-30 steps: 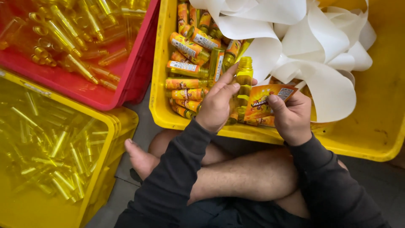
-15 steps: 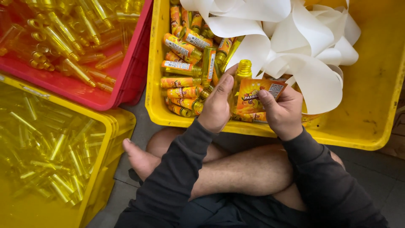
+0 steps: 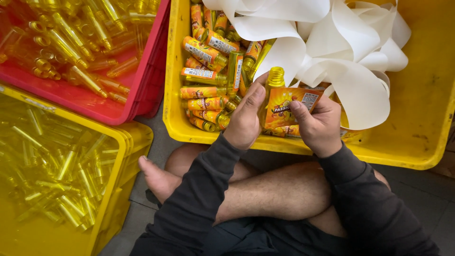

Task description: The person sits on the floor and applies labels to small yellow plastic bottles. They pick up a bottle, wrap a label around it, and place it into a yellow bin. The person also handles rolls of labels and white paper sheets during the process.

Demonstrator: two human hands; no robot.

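Observation:
My left hand grips a small clear yellow bottle upright by its side, over the near edge of a yellow crate. My right hand presses an orange printed label against the bottle's front, thumb on the label. A pile of labelled orange bottles lies in the crate's left part, just left of my left hand. A long white backing strip curls in loops behind the bottle.
A red crate of unlabelled yellow bottles stands at the upper left. Another yellow crate with more of them sits at the lower left. My crossed bare legs and a foot rest on the grey floor.
The bottle has been raised more upright and the label now lies flatter across its front. Both hands shifted slightly with it.

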